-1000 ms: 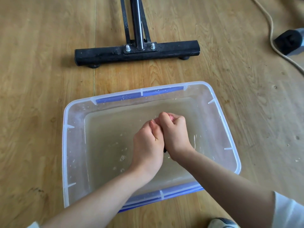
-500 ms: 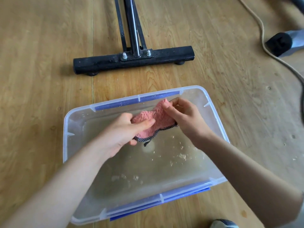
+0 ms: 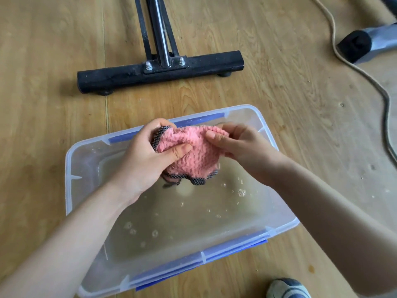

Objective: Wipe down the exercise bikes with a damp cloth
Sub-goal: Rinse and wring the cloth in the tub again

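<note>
Head view: left hand point(image 3: 146, 162), right hand point(image 3: 245, 151) grip cloth point(image 3: 194, 157), fingers point(image 3: 160, 124) curled.

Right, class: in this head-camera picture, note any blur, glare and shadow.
Head view: the right hand is slightly motion-blurred, the left hand and pink cloth sharper; soft light, a faint shadow beside the bike base; a pale glint on the water in the tub.

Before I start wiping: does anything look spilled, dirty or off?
The water in the clear tub looks cloudy and brownish with bubbles, dirty for rinsing the pink cloth. No spill shows on the floor.
</note>
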